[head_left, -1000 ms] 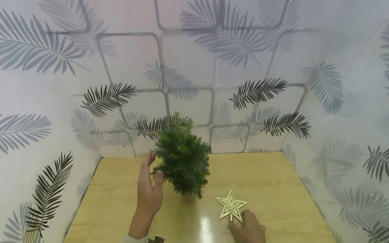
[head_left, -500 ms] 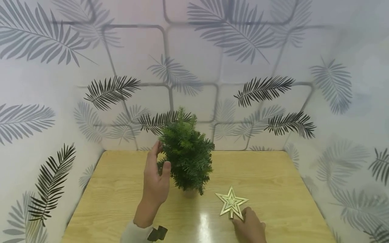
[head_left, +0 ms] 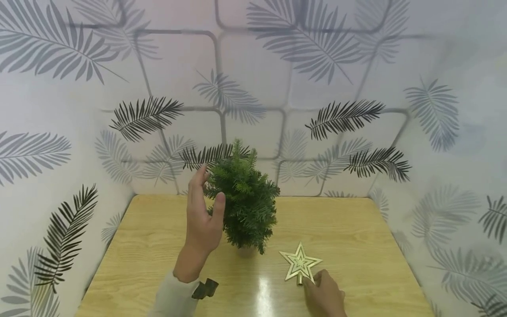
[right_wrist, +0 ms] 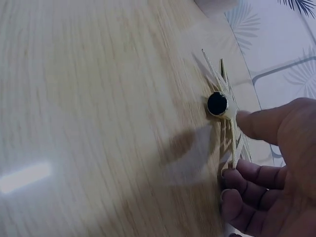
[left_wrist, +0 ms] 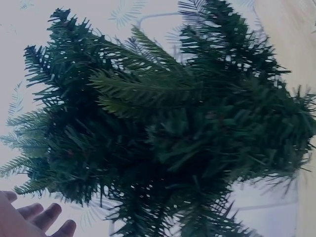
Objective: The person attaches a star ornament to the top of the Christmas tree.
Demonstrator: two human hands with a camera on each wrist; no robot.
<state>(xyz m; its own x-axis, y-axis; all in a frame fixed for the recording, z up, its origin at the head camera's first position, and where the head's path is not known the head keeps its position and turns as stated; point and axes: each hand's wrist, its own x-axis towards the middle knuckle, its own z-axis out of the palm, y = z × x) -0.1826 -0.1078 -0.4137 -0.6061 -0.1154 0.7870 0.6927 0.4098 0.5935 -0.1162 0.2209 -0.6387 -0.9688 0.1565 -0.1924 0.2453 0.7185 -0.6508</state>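
Note:
A small green artificial Christmas tree [head_left: 243,200] stands upright on the table, on a short base partly hidden under its branches. My left hand [head_left: 203,220] is raised at the tree's left side, thumb apart from the other fingers, fingertips right at the upper branches. In the left wrist view the tree [left_wrist: 163,128] fills most of the picture, with the fingers [left_wrist: 47,217] at the lower left corner. A gold star tree topper [head_left: 300,262] lies to the right of the tree. My right hand [head_left: 326,293] pinches its lower right point; its hollow stem [right_wrist: 217,104] shows beside the thumb.
The light wooden table [head_left: 348,229] reaches back to a wall [head_left: 253,88] printed with grey and black leaves. Similar walls close in both sides. A dark band [head_left: 205,289] sits on the left wrist, over a light sleeve [head_left: 174,295].
My left hand has risen along the tree's left side toward the upper branches. The right thumb has shifted from beside the stem onto the star's lower right point. The head view has shifted slightly.

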